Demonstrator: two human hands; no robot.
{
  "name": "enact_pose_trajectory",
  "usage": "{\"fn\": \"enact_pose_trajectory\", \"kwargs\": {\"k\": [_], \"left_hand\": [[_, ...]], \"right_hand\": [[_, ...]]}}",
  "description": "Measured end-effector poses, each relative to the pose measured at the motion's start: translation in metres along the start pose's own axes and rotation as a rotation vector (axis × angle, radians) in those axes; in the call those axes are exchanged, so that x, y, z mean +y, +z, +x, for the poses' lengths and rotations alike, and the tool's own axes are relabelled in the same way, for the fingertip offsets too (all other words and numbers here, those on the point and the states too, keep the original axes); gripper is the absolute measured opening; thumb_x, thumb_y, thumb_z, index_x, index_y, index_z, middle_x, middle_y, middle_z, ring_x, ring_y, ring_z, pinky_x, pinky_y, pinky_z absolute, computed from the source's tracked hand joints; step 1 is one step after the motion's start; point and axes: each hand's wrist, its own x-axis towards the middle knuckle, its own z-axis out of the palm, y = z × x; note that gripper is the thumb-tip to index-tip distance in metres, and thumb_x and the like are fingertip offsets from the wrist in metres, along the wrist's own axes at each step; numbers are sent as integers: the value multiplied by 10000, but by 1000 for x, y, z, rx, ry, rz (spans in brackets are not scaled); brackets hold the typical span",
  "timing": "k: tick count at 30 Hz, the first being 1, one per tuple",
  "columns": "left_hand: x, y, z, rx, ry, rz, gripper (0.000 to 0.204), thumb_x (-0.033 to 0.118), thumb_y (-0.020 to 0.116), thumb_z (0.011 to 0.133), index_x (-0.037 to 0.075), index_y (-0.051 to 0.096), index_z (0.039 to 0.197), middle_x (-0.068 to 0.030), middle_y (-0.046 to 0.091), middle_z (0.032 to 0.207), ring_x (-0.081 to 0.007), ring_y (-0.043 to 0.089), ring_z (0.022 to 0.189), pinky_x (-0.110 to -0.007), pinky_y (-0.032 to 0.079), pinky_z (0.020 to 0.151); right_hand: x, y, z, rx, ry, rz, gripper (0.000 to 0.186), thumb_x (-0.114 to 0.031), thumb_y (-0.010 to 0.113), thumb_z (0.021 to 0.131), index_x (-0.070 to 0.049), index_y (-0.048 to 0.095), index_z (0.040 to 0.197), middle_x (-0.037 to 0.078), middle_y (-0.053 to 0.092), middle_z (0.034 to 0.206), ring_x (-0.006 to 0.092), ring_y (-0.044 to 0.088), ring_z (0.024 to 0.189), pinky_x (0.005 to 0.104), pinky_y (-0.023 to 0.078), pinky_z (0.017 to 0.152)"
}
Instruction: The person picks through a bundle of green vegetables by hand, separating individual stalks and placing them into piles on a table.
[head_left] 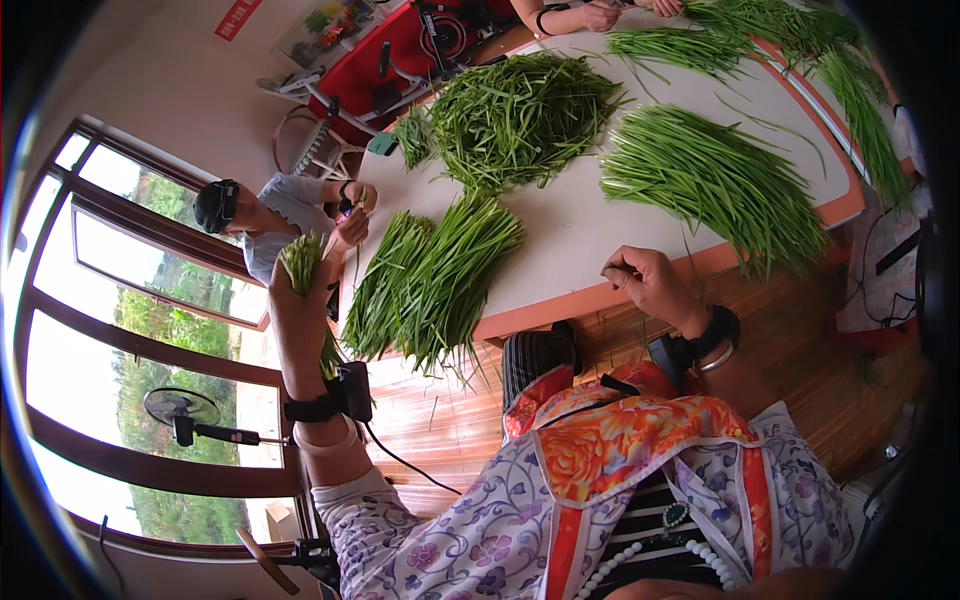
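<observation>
My left hand point(300, 290) grips an upright bundle of green stalks point(300, 258) left of the table point(560, 255). Near the table's front edge, my right hand point(640, 280) has its fingers curled together; I cannot make out anything between them. Two adjoining piles of long green stalks point(450, 270) lie between my hands, toward the left. A larger neat pile point(700, 175) lies beyond my right hand, and a tangled heap of leaves point(515, 115) sits farther back.
A co-worker point(270, 210) works at the table's left; another person's hands point(600, 18) are at the far side among more stalks point(680, 50). A red piece of equipment point(410, 60) stands behind. A fan point(180, 410) is by the windows on my left, and wooden floor point(420, 420) shows below.
</observation>
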Motion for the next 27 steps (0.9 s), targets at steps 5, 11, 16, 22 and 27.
{"fn": "enact_pose_trajectory", "kwargs": {"k": [5, 11, 16, 22, 27], "left_hand": [[-15, 83, 48, -132, 272, 189, 364, 219, 794, 783, -3, 574, 970, -203, 662, 851, -398, 641, 792, -429, 491, 669], [-59, 171, 62, -357, 274, 270, 488, 357, 808, 749, 12, 487, 874, -190, 596, 810, -409, 584, 789, -472, 458, 699], [-70, 203, 52, -396, 386, 285, 661, 486, 776, 737, 16, 519, 1124, -184, 550, 1093, -395, 545, 1010, -462, 470, 848], [-73, 220, 35, -416, 361, 382, 877, 601, 744, 707, 60, 468, 1340, -180, 467, 1265, -411, 479, 1157, -542, 420, 952], [-80, 217, 37, -469, 348, 367, 961, 634, 729, 702, 79, 411, 1420, -196, 456, 1300, -414, 439, 1212, -547, 395, 978]], "right_hand": [[-2, 4, -3, 18, 28, -24, 88, -57, 618, 929, 28, 620, 908, 32, 609, 719, 87, 538, 673, 257, 469, 627], [-11, 7, -2, 26, 27, -76, 77, -49, 622, 927, 25, 611, 910, 28, 603, 720, 83, 534, 676, 256, 466, 627], [-13, 8, -1, 32, 46, -70, 71, -38, 617, 930, 26, 605, 905, 22, 604, 734, 74, 529, 682, 246, 462, 625], [-12, 5, -3, 45, 46, -76, 63, -42, 612, 940, 20, 614, 930, 13, 613, 771, 69, 551, 715, 235, 471, 652], [-2, 10, -2, 55, 45, -78, 46, -21, 603, 940, 24, 609, 934, 7, 613, 798, 65, 552, 730, 228, 483, 680]]}}
